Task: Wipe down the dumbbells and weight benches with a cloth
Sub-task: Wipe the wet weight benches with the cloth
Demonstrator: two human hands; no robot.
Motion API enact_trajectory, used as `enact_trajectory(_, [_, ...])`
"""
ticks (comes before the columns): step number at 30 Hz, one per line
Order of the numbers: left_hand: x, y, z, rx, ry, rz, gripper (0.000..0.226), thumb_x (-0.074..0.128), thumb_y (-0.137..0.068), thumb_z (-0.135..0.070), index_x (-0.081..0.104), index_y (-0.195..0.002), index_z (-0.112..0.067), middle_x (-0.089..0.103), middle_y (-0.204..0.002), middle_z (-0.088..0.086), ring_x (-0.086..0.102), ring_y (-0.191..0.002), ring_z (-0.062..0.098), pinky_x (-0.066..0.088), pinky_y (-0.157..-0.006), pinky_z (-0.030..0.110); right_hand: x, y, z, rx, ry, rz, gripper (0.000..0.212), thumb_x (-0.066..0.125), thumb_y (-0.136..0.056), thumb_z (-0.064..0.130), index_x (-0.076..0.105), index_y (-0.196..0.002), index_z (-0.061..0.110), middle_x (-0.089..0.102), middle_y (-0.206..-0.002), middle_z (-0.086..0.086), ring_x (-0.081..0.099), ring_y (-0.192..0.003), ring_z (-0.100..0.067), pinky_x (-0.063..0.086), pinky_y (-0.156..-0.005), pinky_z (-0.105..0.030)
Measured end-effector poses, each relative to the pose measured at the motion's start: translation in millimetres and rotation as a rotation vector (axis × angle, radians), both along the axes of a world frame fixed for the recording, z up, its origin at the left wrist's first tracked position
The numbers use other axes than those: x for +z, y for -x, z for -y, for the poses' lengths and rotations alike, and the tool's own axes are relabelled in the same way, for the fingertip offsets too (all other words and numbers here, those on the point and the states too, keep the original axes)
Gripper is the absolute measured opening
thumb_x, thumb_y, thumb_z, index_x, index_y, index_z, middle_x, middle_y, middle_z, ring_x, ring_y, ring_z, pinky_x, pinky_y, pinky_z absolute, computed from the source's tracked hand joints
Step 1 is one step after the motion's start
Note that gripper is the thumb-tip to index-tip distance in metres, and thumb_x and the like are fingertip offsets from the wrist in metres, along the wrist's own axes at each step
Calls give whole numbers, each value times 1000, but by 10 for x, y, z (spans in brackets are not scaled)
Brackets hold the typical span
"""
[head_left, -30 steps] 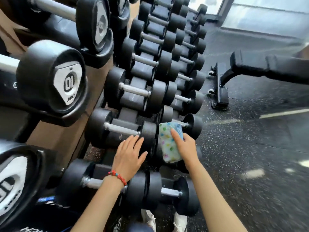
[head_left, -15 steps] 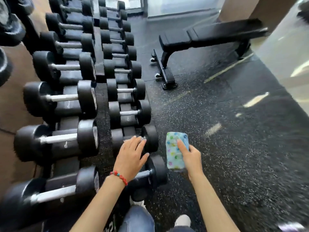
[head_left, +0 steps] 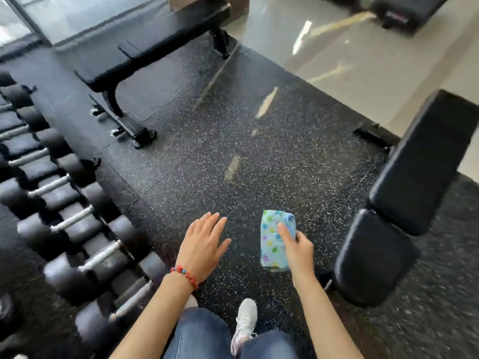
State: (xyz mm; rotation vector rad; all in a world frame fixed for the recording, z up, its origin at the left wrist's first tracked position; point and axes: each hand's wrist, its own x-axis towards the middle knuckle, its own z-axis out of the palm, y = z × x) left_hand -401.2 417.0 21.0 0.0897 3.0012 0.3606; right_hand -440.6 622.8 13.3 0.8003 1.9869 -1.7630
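My right hand (head_left: 298,248) grips a folded light-blue cloth (head_left: 272,244) with coloured dots, held over the speckled floor. My left hand (head_left: 203,244), a red bead bracelet on its wrist, hovers open with fingers spread, touching nothing. Black dumbbells (head_left: 75,218) with silver handles lie in a row along the left. A black flat weight bench (head_left: 155,45) stands at the far centre-left. A black padded incline bench (head_left: 404,193) stands close on the right, just beyond my right hand.
Speckled black rubber flooring (head_left: 233,141) spreads between the dumbbell row and the benches. A glossy pale floor (head_left: 363,55) begins at the upper right, with another black bench (head_left: 404,14) at the top right edge. My jeans and white shoe (head_left: 245,325) show at the bottom.
The view has swung right, away from the dumbbell rack. My left hand has left the dumbbell and both hands now hang over the floor, with the incline bench in sight at right.
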Motion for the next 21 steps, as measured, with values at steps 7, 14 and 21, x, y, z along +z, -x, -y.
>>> enact_trajectory(7, [-100, 549, -918, -311, -19, 31, 55, 37, -84, -44, 64, -115, -7, 66, -114, 12, 61, -108, 32, 52, -85, 49, -97, -151, -917, -349, -25, 20, 21, 65, -84, 34, 62, -88, 14, 67, -87, -4, 64, -79, -17, 51, -60, -27])
enact_trajectory(14, [-252, 1041, -1714, -626, -59, 70, 54, 38, -84, -43, 64, -114, -7, 65, -114, 12, 61, -108, 34, 53, -83, 50, -161, -295, -1523, -686, -93, 96, 24, 66, -83, 37, 62, -84, 13, 67, -86, -5, 64, -78, -18, 54, -69, -36])
enact_trajectory(21, [-242, 1488, -2221, -797, -67, 17, 53, 38, -85, -42, 64, -115, -7, 66, -114, 12, 62, -107, 32, 50, -85, 49, -105, -265, -1877, -859, -178, 102, 24, 62, -88, 29, 61, -90, 5, 59, -79, -3, 52, -65, -6, 38, -39, -6])
